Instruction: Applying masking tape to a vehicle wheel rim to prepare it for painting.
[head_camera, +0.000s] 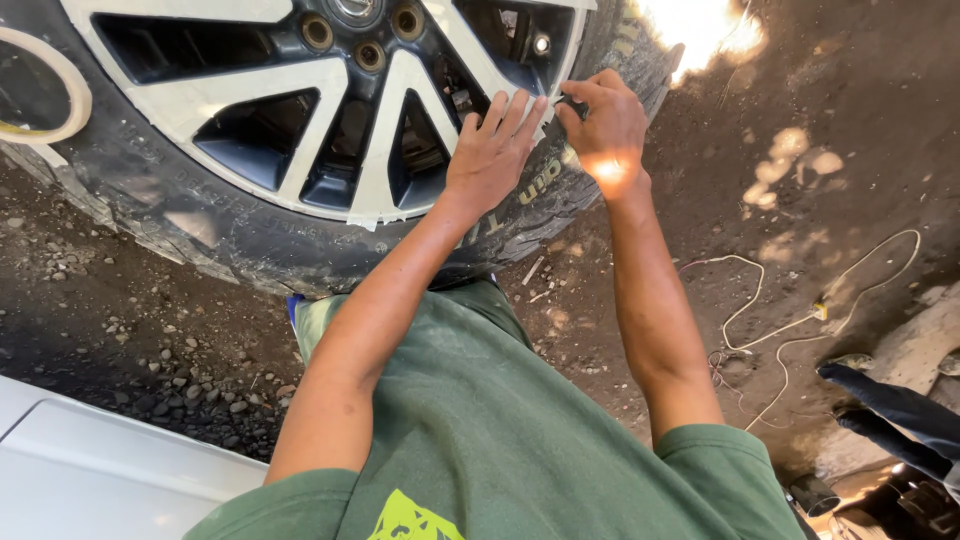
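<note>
while left hand (490, 150) lies flat-fingered on masked wheel (300, 110), right hand (603, 125) pinches tape (dark bit) (572, 103).

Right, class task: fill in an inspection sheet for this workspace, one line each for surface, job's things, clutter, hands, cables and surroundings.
Surface: bare dirt ground with gravel and patches of sun.
Job's things: car wheel on its tyre, pale masking tape over the spokes.
Clutter: roll of tape at the upper left; scraps on the dirt.
Hands: left hand flat on the rim; right hand pinching a small dark object at the rim edge, grip closed.
Cables: pale cord looping over the ground.
Surroundings: white panel lower left; another person's leg at right.
</note>
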